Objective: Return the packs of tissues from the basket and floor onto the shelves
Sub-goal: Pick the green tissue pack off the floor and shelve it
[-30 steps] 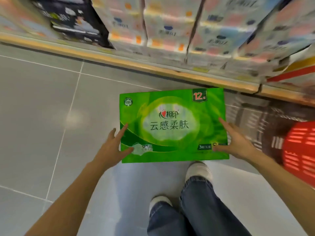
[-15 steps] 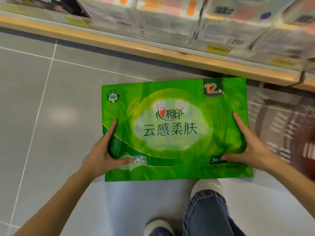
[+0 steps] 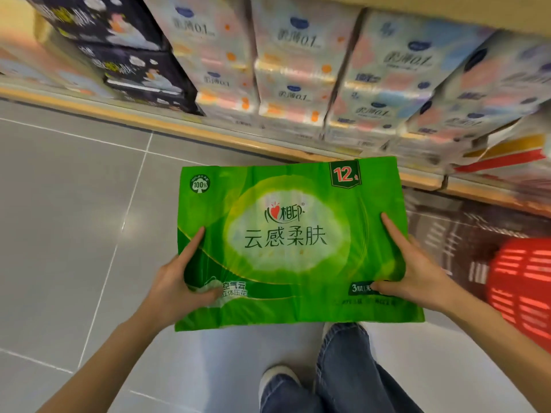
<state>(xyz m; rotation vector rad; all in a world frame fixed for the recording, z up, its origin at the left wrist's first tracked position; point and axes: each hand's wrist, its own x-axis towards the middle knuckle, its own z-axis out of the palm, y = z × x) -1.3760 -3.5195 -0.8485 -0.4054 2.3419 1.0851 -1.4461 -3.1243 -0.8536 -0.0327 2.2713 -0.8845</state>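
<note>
Item: large green plastic-wrapped pack of tissues [image 3: 292, 242], held flat just before the wood-edged bottom shelf [image 3: 238, 141].
Left hand [image 3: 176, 281]: grips pack's left edge, forefinger straight on top.
Right hand [image 3: 417, 275]: grips right edge likewise.
Advice: keep it level; shelf looks full, find a gap first.

On the green pack [image 3: 292, 242] are printed "心相印" and "云感柔肤", with "12" on a corner badge, "100%" in a round mark and "3层" lower down. "0.1" is printed on the shelf packs [image 3: 295, 40].
</note>
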